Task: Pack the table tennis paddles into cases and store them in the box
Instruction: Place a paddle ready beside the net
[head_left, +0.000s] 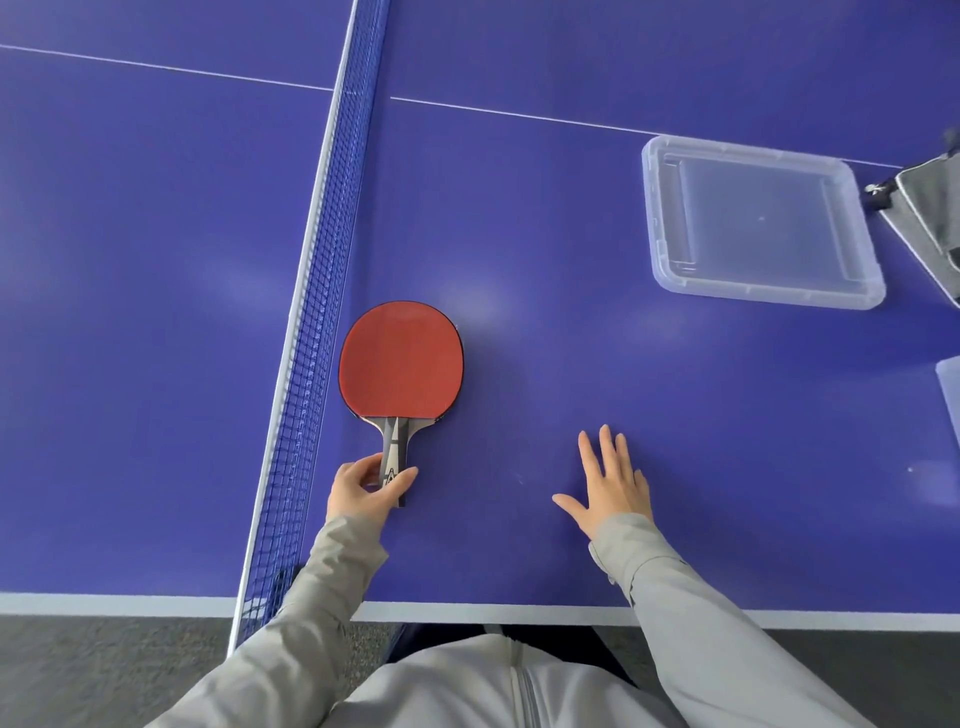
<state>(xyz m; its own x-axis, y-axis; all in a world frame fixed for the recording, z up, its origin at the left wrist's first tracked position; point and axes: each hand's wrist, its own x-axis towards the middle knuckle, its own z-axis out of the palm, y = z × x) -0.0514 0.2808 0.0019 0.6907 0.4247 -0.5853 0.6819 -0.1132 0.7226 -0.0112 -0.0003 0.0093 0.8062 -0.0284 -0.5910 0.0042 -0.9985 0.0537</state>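
Fingers of the left hand (363, 486) pinched the handle of the paddle (400, 361), which lay flat beside the net (311, 312); the right hand (608, 480) rested spread, holding nothing. Lifting carelessly could snag the blade on the mesh. One clear plastic tray (761, 223) sat empty, a grey case (930, 218) just beside it.

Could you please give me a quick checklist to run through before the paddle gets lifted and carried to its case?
1. Left hand has fingers around the paddle handle: ok.
2. Paddle lies flat on the table, red side up, beside the net: ok.
3. Right hand is free, open with fingers spread: ok.
4. Grey case is ready and open: cannot tell, only its edge shows at the right.
5. Clear tray is empty: ok.
6. Whether that tray is the box or its lid: cannot tell.
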